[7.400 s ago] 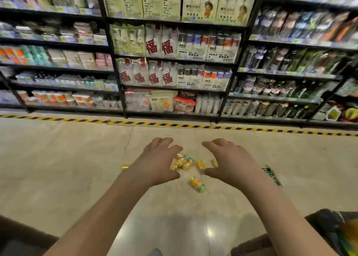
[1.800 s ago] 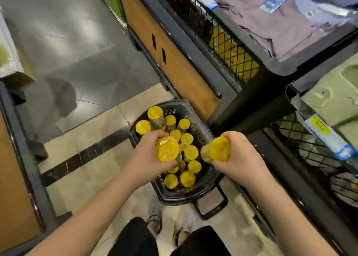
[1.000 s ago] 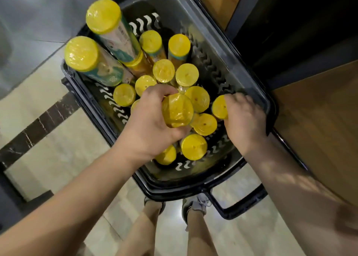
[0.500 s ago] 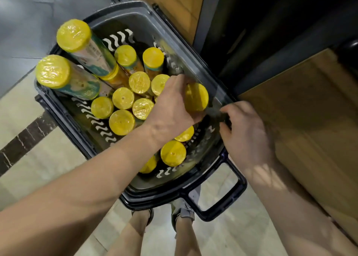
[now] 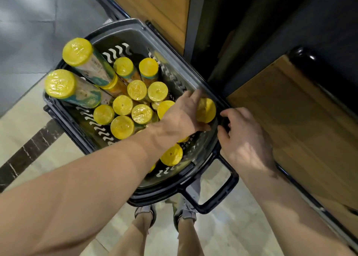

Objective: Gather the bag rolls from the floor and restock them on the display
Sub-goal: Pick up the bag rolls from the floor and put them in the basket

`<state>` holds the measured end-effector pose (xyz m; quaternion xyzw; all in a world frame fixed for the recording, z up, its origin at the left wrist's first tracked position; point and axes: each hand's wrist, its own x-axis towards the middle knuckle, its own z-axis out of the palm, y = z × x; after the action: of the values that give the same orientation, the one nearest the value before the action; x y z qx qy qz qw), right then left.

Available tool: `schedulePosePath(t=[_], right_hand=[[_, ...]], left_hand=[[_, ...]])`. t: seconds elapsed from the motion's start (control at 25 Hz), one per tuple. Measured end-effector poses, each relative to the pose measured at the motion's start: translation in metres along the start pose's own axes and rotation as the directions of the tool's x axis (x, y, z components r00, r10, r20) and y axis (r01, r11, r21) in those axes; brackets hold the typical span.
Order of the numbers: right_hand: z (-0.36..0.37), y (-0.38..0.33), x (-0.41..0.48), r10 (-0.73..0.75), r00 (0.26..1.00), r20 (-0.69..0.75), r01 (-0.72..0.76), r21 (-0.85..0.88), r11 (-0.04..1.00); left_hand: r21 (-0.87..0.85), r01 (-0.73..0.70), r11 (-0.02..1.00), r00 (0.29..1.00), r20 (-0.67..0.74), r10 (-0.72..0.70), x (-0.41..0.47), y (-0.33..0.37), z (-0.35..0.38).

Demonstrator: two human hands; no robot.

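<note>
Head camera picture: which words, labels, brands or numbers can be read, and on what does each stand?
No text can be read.
Printed wrappers on the two tall yellow-capped bag rolls leaning at the far left of the dark grey plastic basket: too blurred to read.
Yellow caps of the shorter rolls: no print visible.

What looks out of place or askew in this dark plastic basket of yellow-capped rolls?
Two tall yellow-capped rolls, one and another, lean toward the dark plastic basket's left rim, while the short yellow-capped rolls stand upright. The left hand grips another yellow-capped roll by the right rim. Nothing looks spilled or damaged.
</note>
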<state>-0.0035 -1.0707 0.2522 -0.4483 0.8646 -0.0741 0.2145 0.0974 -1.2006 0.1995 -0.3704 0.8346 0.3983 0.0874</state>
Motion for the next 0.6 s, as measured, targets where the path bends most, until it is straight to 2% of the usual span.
schedulePosePath(t=[0.16,0.24,0.36,0.48,0.6], right_hand=[[-0.028,-0.007,-0.004,-0.045,0.998,-0.053,0.046,0.012,0.999],[-0.045,-0.016,-0.007,-0.023,0.999,-0.039,0.023,0.001,1.0],[-0.081,-0.04,-0.012,-0.006,0.999,0.035,0.005,0.033,0.999],[-0.151,-0.08,-0.027,-0.149,0.984,0.096,0.148,0.01,0.989],[-0.238,-0.128,-0.05,-0.327,0.945,0.015,0.327,-0.075,0.942]], left_hand=[[-0.106,0.058,0.993,0.998,0.028,-0.055,-0.019,0.003,-0.017],[-0.082,0.085,0.993,0.996,0.017,-0.084,-0.034,0.008,-0.043],[0.11,0.054,0.992,0.998,0.022,-0.057,-0.068,0.027,-0.096],[0.312,-0.011,0.95,0.999,-0.026,0.02,-0.122,0.07,-0.178],[0.49,-0.009,0.872,0.994,-0.09,0.061,-0.182,0.134,-0.263]])
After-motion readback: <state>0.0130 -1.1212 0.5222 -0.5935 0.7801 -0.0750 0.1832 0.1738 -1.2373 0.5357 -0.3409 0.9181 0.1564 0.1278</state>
